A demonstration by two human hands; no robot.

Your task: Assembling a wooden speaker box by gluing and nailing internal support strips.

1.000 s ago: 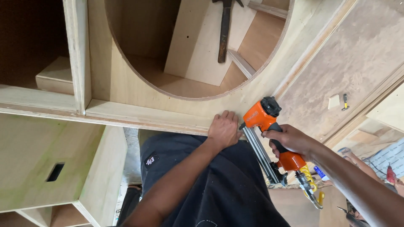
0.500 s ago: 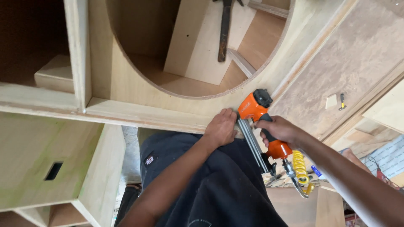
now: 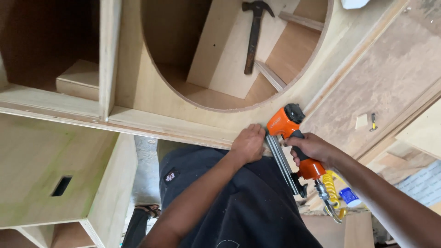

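My right hand point(image 3: 311, 149) grips the handle of an orange pneumatic nail gun point(image 3: 288, 138), whose nose rests against the near edge of a plywood cabinet panel point(image 3: 183, 126). Its long metal magazine runs down toward me, and a yellow coiled air hose point(image 3: 331, 195) hangs from the handle's end. My left hand point(image 3: 248, 144) is closed on the panel's front edge, right beside the gun's nose. The panel has a big round cut-out point(image 3: 220, 55).
A dark hammer point(image 3: 253, 34) lies on boards inside the round opening. A plywood box with a small rectangular slot point(image 3: 61, 186) stands at lower left. A rough board point(image 3: 390, 78) runs along the right. My dark-trousered legs point(image 3: 239, 206) fill the bottom middle.
The nail gun and my right hand have shifted a little left along the panel edge, closer to my left hand, which stays on the edge.
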